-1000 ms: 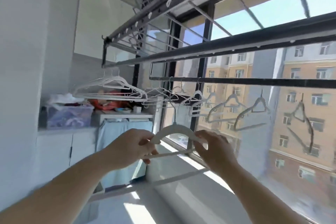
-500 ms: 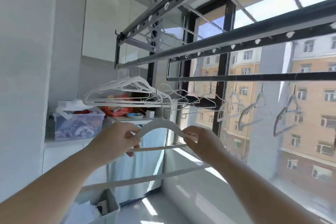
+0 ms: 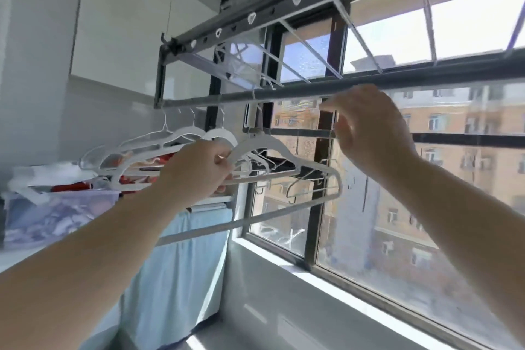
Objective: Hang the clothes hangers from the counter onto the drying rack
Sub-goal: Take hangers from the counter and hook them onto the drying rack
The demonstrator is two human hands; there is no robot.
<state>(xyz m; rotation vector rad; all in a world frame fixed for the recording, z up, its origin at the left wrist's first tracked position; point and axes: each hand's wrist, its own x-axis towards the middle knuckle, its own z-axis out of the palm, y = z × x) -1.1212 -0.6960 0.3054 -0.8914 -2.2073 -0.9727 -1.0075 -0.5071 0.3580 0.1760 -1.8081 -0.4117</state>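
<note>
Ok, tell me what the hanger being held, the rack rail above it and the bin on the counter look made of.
White hanger: probably plastic with a matte finish, going by its thick, moulded, evenly coloured body. A flocked coating can't be ruled out.
Rack rail: likely metal with a dark grey coating. It is long, straight and rigid.
Storage bin: translucent plastic, since its contents show dimly through the wall.

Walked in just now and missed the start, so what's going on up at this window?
A person is hanging a white hanger on the drying rack's rail by the window. The left hand grips the hanger's shoulder, and its hook looks to be over the rail. The right hand is raised beside the rail and appears to hold nothing. Several other hangers hang from the rail further left.
</note>
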